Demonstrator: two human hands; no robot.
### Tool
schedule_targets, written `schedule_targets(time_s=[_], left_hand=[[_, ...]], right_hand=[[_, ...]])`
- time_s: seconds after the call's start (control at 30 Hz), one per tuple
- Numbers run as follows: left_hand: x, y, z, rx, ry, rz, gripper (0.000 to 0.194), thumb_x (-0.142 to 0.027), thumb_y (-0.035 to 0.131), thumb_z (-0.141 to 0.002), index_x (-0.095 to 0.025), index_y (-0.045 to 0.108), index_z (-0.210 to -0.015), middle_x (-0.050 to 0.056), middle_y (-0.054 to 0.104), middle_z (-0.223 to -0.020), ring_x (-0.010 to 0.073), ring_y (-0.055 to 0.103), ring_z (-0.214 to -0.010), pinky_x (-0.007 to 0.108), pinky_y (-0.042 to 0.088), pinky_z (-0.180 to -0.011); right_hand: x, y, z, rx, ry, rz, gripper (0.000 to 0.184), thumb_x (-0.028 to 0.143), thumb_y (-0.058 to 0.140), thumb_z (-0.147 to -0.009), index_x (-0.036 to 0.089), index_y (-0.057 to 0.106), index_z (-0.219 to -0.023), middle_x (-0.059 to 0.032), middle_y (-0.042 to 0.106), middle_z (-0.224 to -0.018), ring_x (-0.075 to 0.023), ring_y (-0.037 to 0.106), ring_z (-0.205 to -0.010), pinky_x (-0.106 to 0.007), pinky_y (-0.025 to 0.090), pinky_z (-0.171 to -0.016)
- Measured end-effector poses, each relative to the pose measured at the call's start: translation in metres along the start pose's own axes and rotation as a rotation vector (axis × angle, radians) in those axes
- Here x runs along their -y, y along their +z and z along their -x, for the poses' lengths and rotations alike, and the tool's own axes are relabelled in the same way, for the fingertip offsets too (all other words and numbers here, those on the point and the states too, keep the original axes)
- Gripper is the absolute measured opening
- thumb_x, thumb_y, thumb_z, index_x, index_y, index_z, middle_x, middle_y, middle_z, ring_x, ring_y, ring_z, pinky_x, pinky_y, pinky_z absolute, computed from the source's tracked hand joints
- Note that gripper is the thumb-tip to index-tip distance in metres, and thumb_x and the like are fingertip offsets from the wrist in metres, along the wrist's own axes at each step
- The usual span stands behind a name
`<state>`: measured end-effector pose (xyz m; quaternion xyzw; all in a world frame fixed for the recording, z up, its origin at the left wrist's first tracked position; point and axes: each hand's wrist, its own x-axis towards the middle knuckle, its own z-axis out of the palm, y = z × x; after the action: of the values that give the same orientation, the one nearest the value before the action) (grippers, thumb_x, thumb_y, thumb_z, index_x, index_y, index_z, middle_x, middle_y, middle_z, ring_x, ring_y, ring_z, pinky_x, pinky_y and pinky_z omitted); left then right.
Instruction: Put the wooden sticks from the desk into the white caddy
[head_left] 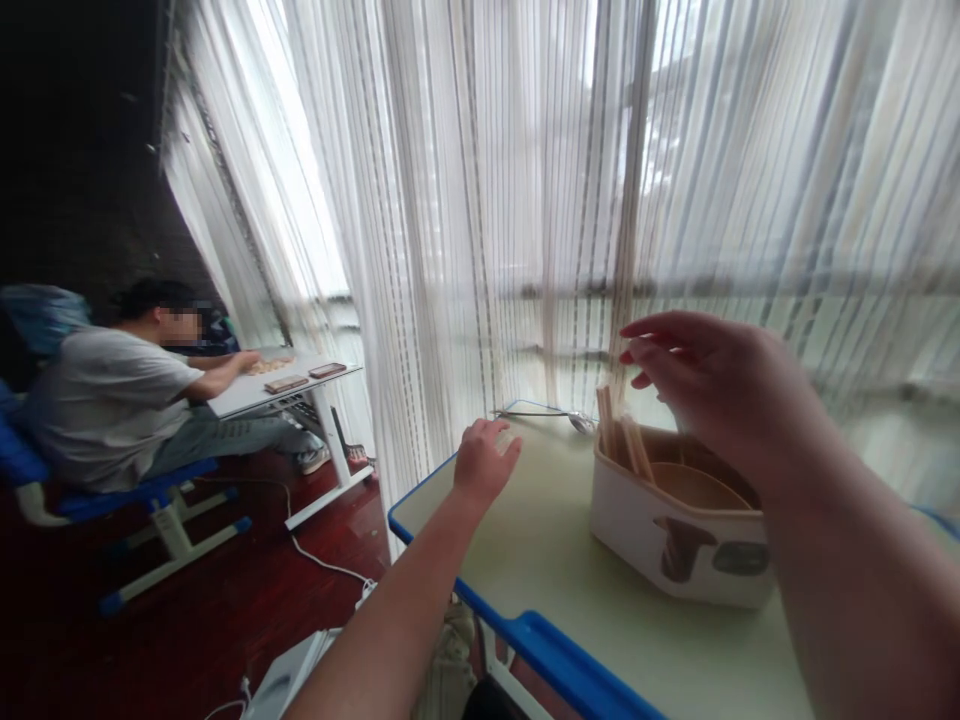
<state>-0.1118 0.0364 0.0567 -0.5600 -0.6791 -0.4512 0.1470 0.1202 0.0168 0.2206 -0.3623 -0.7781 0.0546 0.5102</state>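
Note:
My left hand (484,462) is over the far left part of the desk, thumb apart from its bent fingers, with no object plainly visible in it. Just beyond it a metal spoon (580,422) lies along the desk's far edge, its handle pointing left. My right hand (694,375) hovers above a white storage box (637,545), palm down, fingers loosely bent and apart, holding nothing that I can see. Several pale wooden sticks (628,450) lean upright in the box's left corner. Part of the box's right side is hidden behind my right forearm.
The pale desk (540,540) has a raised blue edge. Sheer curtains (480,220) hang right behind it. To the left, a person (120,390) sits at a white table (247,398) handling small pieces. A white cable (322,566) runs across the red floor.

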Motion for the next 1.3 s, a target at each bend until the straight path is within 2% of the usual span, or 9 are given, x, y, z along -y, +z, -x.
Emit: schedule_targets(time_s=[0.2, 0.27, 0.33, 0.43, 0.5, 0.7, 0.97, 1.1, 1.3], left_hand=[[0.046, -0.018, 0.029, 0.142, -0.397, -0.46, 0.044, -0.048, 0.054, -0.071, -0.017, 0.061, -0.102, 0.014, 0.057, -0.098, 0.0284, 0.051, -0.094, 0.04, 0.039, -0.079], [0.048, -0.016, 0.034, 0.213, -0.392, -0.501, 0.039, -0.046, 0.051, -0.074, -0.016, 0.064, -0.095, 0.014, 0.058, -0.095, 0.0291, 0.051, -0.093, 0.041, 0.038, -0.078], [0.047, -0.012, 0.035, 0.249, -0.367, -0.527, 0.035, -0.042, 0.046, -0.077, -0.015, 0.065, -0.089, 0.015, 0.058, -0.095, 0.0286, 0.051, -0.092, 0.041, 0.038, -0.078], [0.047, -0.007, 0.032, 0.281, -0.341, -0.554, 0.033, -0.036, 0.041, -0.081, -0.015, 0.065, -0.09, 0.014, 0.058, -0.096, 0.0266, 0.051, -0.093, 0.04, 0.038, -0.079], [0.049, -0.004, 0.03, 0.304, -0.33, -0.561, 0.032, -0.033, 0.04, -0.082, -0.015, 0.065, -0.091, 0.014, 0.058, -0.096, 0.0251, 0.051, -0.093, 0.038, 0.039, -0.079], [0.054, 0.002, 0.031, 0.3, -0.287, -0.589, 0.031, -0.028, 0.037, -0.085, -0.013, 0.064, -0.09, 0.014, 0.059, -0.093, 0.0239, 0.053, -0.088, 0.037, 0.04, -0.076], [0.056, 0.0, 0.034, 0.219, -0.251, -0.52, 0.028, -0.03, 0.04, -0.085, -0.015, 0.063, -0.085, 0.011, 0.06, -0.087, 0.0198, 0.055, -0.079, 0.033, 0.038, -0.074], [0.056, -0.002, 0.034, 0.068, -0.188, -0.43, 0.026, -0.03, 0.039, -0.086, -0.017, 0.062, -0.081, 0.008, 0.06, -0.081, 0.0182, 0.055, -0.077, 0.03, 0.039, -0.072], [0.058, -0.004, 0.031, -0.203, -0.148, -0.195, 0.024, -0.029, 0.038, -0.087, -0.017, 0.058, -0.082, 0.007, 0.061, -0.079, 0.0175, 0.055, -0.077, 0.028, 0.041, -0.071]], right_hand=[[0.017, 0.027, 0.011, 0.1, -0.175, -0.142, 0.023, 0.03, 0.049, -0.079, 0.025, 0.059, -0.099, -0.0021, 0.067, -0.083, -0.0161, 0.063, -0.071, -0.029, 0.049, -0.065], [0.022, 0.042, 0.016, 0.197, -0.227, -0.154, 0.029, 0.029, 0.047, -0.08, 0.024, 0.056, -0.107, -0.0038, 0.066, -0.088, -0.0162, 0.063, -0.072, -0.028, 0.049, -0.064], [0.02, 0.06, 0.023, 0.419, -0.254, -0.116, 0.034, 0.028, 0.045, -0.08, 0.023, 0.053, -0.113, -0.0048, 0.066, -0.091, -0.0165, 0.063, -0.072, -0.028, 0.048, -0.063], [0.006, 0.086, 0.035, 0.899, -0.249, 0.077, 0.035, 0.024, 0.051, -0.074, 0.023, 0.059, -0.107, -0.0048, 0.067, -0.083, -0.0182, 0.063, -0.071, -0.029, 0.047, -0.064], [-0.004, 0.096, 0.041, 1.075, -0.226, 0.204, 0.035, 0.024, 0.056, -0.068, 0.022, 0.063, -0.102, -0.0058, 0.067, -0.083, -0.0195, 0.063, -0.071, -0.029, 0.046, -0.063], [-0.001, 0.085, 0.036, 0.982, -0.2, 0.2, 0.043, 0.023, 0.045, -0.077, 0.019, 0.053, -0.119, -0.0095, 0.066, -0.096, -0.0196, 0.063, -0.076, -0.028, 0.046, -0.065], [0.003, 0.075, 0.034, 1.088, -0.136, 0.214, 0.044, 0.022, 0.046, -0.076, 0.018, 0.054, -0.119, -0.0122, 0.065, -0.1, -0.0235, 0.063, -0.082, -0.032, 0.046, -0.07], [-0.006, 0.087, 0.034, 1.074, -0.151, 0.228, 0.044, 0.022, 0.046, -0.076, 0.016, 0.053, -0.12, -0.0124, 0.065, -0.099, -0.0225, 0.062, -0.081, -0.031, 0.045, -0.069], [-0.023, 0.132, 0.042, 0.992, -0.229, 0.3, 0.042, 0.021, 0.045, -0.077, 0.015, 0.053, -0.119, -0.0118, 0.065, -0.094, -0.0218, 0.061, -0.082, -0.03, 0.044, -0.069]])
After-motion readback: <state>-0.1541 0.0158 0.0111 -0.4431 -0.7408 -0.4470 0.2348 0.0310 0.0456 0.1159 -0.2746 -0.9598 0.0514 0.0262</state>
